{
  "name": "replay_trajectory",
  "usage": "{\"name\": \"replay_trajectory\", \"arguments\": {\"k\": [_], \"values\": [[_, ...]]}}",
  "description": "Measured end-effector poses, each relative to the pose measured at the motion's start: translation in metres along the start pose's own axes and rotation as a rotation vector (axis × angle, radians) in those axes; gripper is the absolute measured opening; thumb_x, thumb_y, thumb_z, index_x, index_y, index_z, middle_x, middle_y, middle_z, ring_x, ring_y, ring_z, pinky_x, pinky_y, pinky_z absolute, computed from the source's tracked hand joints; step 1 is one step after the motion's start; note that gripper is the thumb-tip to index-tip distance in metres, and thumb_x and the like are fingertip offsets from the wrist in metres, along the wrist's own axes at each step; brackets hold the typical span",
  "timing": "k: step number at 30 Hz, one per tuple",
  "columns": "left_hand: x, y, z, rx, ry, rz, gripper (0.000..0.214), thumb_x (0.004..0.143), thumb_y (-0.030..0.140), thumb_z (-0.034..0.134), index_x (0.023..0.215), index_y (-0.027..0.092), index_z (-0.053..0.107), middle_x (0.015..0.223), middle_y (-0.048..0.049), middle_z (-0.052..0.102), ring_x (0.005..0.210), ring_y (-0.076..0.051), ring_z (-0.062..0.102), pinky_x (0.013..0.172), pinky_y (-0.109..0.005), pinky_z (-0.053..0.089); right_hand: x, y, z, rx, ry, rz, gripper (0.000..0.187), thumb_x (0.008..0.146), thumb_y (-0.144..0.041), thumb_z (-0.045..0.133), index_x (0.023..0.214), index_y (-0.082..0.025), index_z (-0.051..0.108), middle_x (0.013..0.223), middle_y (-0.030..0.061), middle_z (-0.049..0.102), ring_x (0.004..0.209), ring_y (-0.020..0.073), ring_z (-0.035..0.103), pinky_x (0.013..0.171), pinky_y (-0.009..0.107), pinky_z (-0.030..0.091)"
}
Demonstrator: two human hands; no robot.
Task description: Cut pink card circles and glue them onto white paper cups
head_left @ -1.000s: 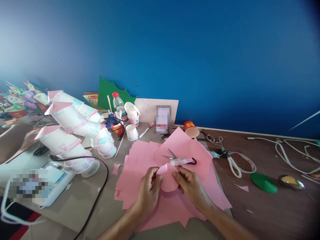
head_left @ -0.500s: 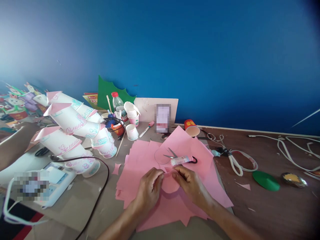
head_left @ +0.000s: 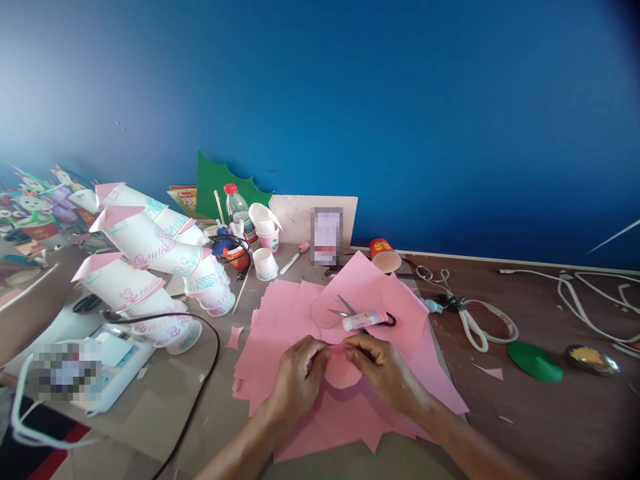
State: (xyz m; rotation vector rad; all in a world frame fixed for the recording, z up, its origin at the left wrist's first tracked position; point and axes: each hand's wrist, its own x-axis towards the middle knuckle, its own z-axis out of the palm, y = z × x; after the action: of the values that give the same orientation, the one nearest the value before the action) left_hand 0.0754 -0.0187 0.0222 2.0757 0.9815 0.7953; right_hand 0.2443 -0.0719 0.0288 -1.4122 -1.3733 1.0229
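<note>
Between my two hands is a rounded piece of pink paper (head_left: pixel 344 375), its upper edge pinched from both sides. My left hand (head_left: pixel 301 373) is closed on the left of that edge, thumb against fingers. On the other side my right hand (head_left: pixel 383 370) grips it the same way. Just beyond my fingers lie a glue stick (head_left: pixel 364 321) and a pair of scissors (head_left: pixel 345 308) with pointed blades apart; the glue stick covers part of the scissors. Both rest on a pile of pink paper sheets (head_left: pixel 280 313), where a round pencil outline shows.
Stacked decorated paper cups (head_left: pixel 145 293) stand at left, beside a black cable (head_left: pixel 216 360) and another person's arm (head_left: pixel 45 287). Behind are a plastic bottle (head_left: pixel 237 210) and a red cup (head_left: pixel 384 255). At right lie a green paper cone (head_left: pixel 535 361) and white cables (head_left: pixel 570 300).
My fingers have come closer together along the upper edge of the paper, and the flap that stood up between them has gone down. The other person's arm at left has shifted.
</note>
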Motion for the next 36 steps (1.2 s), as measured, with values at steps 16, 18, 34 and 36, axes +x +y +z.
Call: {"name": "replay_trajectory", "arguments": {"k": [16, 18, 34, 36], "values": [[-0.003, -0.006, 0.002, 0.198, 0.006, 0.094, 0.015, 0.087, 0.018, 0.047, 0.082, 0.018, 0.06, 0.073, -0.0037, 0.061, 0.065, -0.015, 0.052, 0.06, -0.026, 0.04, -0.001, -0.002, 0.001, -0.048, 0.028, -0.015, 0.021, 0.084, -0.025, 0.05, 0.072, -0.016, 0.065, 0.064, -0.0005, 0.058, 0.06, 0.0131, 0.048, 0.054, 0.023, 0.037], [-0.003, -0.005, 0.001, 0.163, 0.041, 0.089, 0.016, 0.085, 0.017, 0.05, 0.098, 0.017, 0.058, 0.082, -0.0049, 0.059, 0.069, -0.015, 0.053, 0.061, -0.026, 0.042, -0.002, -0.002, 0.002, -0.062, 0.015, -0.027, 0.021, 0.085, -0.025, 0.05, 0.072, -0.016, 0.065, 0.062, -0.0007, 0.057, 0.058, 0.0127, 0.047, 0.053, 0.023, 0.036], [-0.002, -0.002, -0.002, 0.101, 0.053, 0.092, 0.018, 0.085, 0.014, 0.046, 0.069, 0.017, 0.053, 0.076, -0.0026, 0.049, 0.068, -0.013, 0.048, 0.06, -0.025, 0.037, -0.003, -0.004, -0.012, -0.15, 0.004, -0.128, 0.029, 0.082, -0.038, 0.055, 0.101, -0.017, 0.059, 0.085, 0.0054, 0.06, 0.072, 0.0165, 0.052, 0.066, 0.029, 0.047], [-0.002, -0.003, -0.002, 0.094, 0.071, 0.084, 0.018, 0.084, 0.013, 0.046, 0.067, 0.017, 0.052, 0.074, -0.0017, 0.048, 0.067, -0.013, 0.047, 0.059, -0.024, 0.037, -0.002, -0.001, -0.009, -0.129, -0.043, -0.076, 0.03, 0.082, -0.037, 0.056, 0.103, -0.016, 0.058, 0.084, 0.0055, 0.061, 0.072, 0.0165, 0.053, 0.066, 0.03, 0.047]]}}
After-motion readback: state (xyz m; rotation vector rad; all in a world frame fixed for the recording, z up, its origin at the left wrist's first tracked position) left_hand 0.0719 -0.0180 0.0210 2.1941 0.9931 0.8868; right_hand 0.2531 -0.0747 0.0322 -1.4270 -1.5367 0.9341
